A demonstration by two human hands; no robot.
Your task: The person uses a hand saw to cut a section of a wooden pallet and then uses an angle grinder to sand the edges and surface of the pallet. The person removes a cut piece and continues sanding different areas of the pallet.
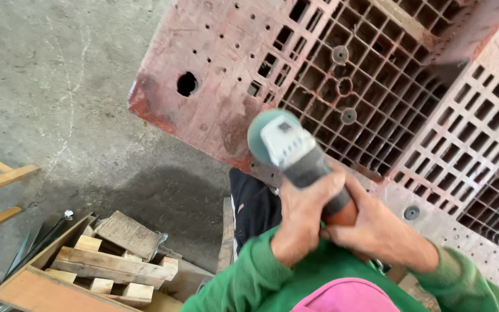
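Both hands held an angle grinder (295,156) above a red perforated metal grid (342,86). The left hand (301,216) had its fingers closed around the barrel; the right hand (376,231) gripped the orange rear. Judged heavy, rigid, best held two-handed behind the disc.

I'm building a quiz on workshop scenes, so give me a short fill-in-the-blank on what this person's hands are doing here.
1. Both hands grip an angle grinder with a round ____ disc at its front.
2. The left hand and right hand emerge from ____ sleeves.
3. Beneath the tool lies a reddish perforated ____.
4. Offcuts of ____ are piled at lower left.

Missing words: green; green; panel; wood
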